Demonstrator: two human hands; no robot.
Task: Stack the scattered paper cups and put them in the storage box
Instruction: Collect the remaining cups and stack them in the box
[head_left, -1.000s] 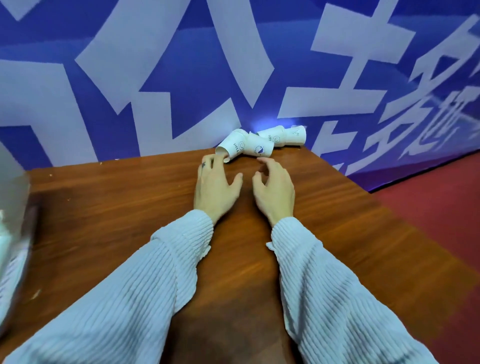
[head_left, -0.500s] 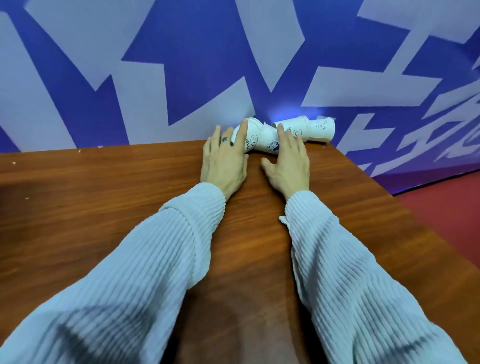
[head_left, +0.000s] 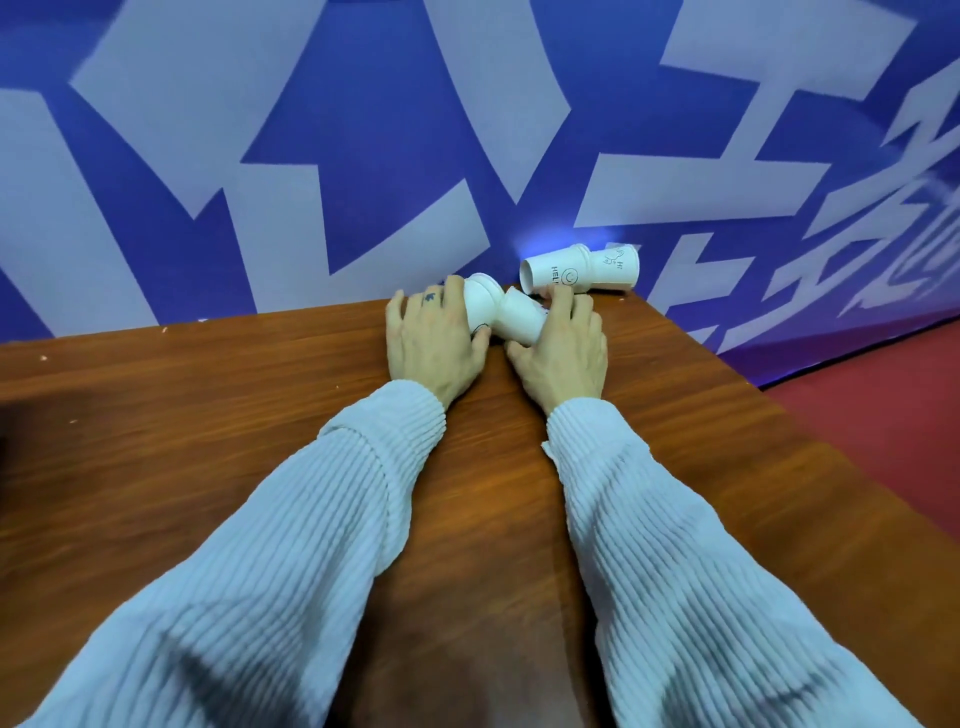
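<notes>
On the glossy brown wooden bench (head_left: 675, 467), the left hand (head_left: 434, 345) and right hand (head_left: 563, 353) each seemingly clasp a smooth white tapered paper cup (head_left: 480, 306) lying sideways; two nested cups (head_left: 576, 270) lie behind.

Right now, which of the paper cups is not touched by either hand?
The cup with the HELLO smiley print and the cup nested behind it, lying by the wall. The left hand and right hand hold the two nearer cups.

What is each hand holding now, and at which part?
The left hand grips one lying paper cup round its side wall. The right hand grips the neighbouring cup round its side wall.
</notes>
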